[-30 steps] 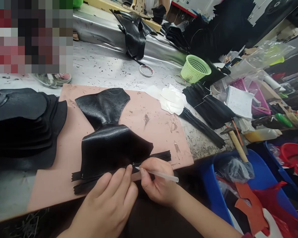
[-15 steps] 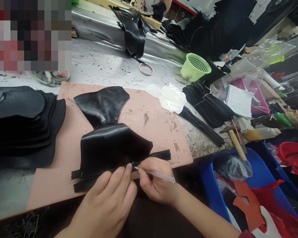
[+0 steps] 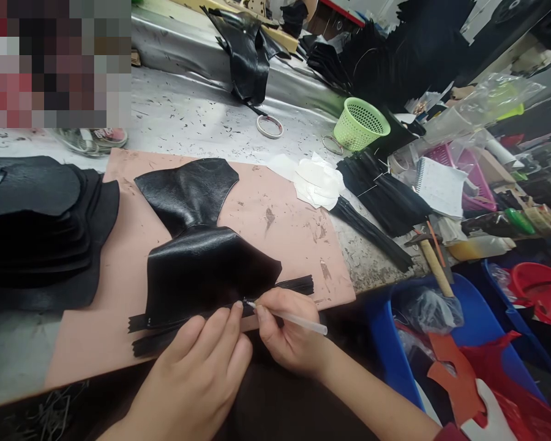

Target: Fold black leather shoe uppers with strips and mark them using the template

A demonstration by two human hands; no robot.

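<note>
A black leather piece (image 3: pixel 202 257) lies on a pink mat (image 3: pixel 280 226), with a black zipper tape (image 3: pixel 220 312) along its near edge. My left hand (image 3: pixel 197 373) rests at the mat's near edge, its fingers stretched out flat and their tips pressing on the zipper tape. My right hand (image 3: pixel 287 334) pinches a thin white stick (image 3: pixel 294 318) like a pen. The stick's tip touches the seam where leather meets zipper, just right of my left fingertips.
A stack of black leather pieces (image 3: pixel 41 226) lies at the left. Right of the mat are white cut pieces (image 3: pixel 319 180), a bundle of black zippers (image 3: pixel 381 196), a hammer (image 3: pixel 434 260), a green basket (image 3: pixel 360 125), a tape roll (image 3: pixel 270 126) and blue bins (image 3: pixel 459 343).
The stick's tip has slid a little to the left along the seam, closer to my left fingertips. My left hand has hardly moved.
</note>
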